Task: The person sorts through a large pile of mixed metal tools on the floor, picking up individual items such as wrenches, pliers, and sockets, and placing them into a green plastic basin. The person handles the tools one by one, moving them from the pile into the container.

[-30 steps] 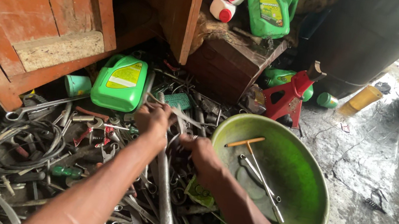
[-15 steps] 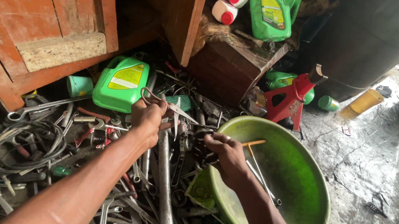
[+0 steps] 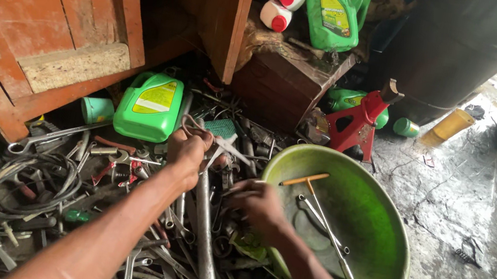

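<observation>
Tools heaped across a grimy floor: wrenches, spanners, pliers, loose sockets, tangled cable at nine o'clock of the heap. Left hand clenched over a bundle of thin metal tools, knuckles up, near the centre of the frame; exact kind of tool in the grip impossible to tell. Long steel bar running from just under that fist toward six o'clock. Right hand at four o'clock of the left, fingers curled down into the pile just beside the rim of a round green basin; whether grasping anything, cannot tell, fingertips hidden among the metal. Inside the basin, a T-handle wrench and a wooden-handled tool, lying flat. Green oil jug on its side at eleven o'clock of the left hand, a small green cup just beside it. Red jack stand upright at one o'clock of the basin. More green and white bottles on a wooden box at twelve o'clock. Red wooden cabinet door filling the ten o'clock corner. Yellow tube on wet concrete at two o'clock.
</observation>
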